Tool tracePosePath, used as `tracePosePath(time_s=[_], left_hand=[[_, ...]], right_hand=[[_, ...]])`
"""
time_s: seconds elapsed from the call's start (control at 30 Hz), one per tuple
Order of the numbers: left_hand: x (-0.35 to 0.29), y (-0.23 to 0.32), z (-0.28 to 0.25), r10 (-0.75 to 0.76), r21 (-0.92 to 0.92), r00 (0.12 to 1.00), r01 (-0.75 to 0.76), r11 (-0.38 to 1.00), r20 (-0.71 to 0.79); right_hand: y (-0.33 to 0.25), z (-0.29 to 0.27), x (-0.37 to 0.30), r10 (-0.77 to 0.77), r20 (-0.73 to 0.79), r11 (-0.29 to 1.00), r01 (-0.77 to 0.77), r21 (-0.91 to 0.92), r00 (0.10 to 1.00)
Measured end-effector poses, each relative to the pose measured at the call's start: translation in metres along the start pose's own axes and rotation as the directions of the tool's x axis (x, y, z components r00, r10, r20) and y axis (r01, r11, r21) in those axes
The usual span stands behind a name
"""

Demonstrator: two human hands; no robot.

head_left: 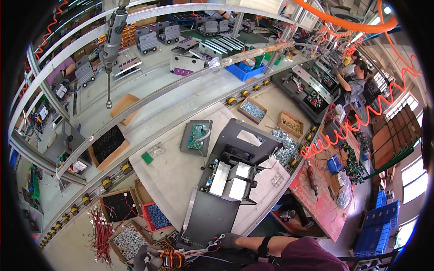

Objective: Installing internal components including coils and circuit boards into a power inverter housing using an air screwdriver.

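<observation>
At the bottom edge my left hand [148, 259], in a grey glove, is closed around a copper-wound coil [172, 259]. Leads [204, 248] with ring terminals run from the coil to my right. My right hand [229, 241], gloved too, pinches these leads close to a ring terminal [221, 236]; its fingertips are partly hidden. Just beyond both hands lies an open dark metal housing [210, 221], with silver blocks [235, 189] and a raised panel [247, 140]. Left of that panel a green circuit board [198, 135] rests on a dark plate.
Boxes of screws [129, 240], black parts [108, 142] and blue parts [158, 216] stand at left, beside red wires [100, 235]. A power screwdriver [113, 45] hangs above the roller conveyor [107, 184]. Another person [356, 81] works at far right, near a red-topped bench [323, 212].
</observation>
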State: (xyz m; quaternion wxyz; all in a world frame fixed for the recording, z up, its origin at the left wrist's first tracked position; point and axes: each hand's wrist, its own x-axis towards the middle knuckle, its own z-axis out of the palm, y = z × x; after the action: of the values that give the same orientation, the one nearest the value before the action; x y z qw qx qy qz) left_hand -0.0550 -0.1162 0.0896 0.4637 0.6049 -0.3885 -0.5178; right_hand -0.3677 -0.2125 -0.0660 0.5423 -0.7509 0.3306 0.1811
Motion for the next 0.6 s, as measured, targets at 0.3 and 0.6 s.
tracePosePath(time_s=[0.3,0.6], left_hand=[[-0.010,0.001,-0.004,0.063,0.017,0.998,-0.063,0.998,0.022],[-0.027,0.018,0.004,0.041,0.042,0.997,-0.038,0.998,-0.071]], right_hand=[[-0.005,0.002,-0.001,0.195,0.035,0.971,-0.188,-0.145,0.980],[-0.038,-0.026,-0.034,0.079,0.053,0.996,-0.077,-0.044,0.995]])
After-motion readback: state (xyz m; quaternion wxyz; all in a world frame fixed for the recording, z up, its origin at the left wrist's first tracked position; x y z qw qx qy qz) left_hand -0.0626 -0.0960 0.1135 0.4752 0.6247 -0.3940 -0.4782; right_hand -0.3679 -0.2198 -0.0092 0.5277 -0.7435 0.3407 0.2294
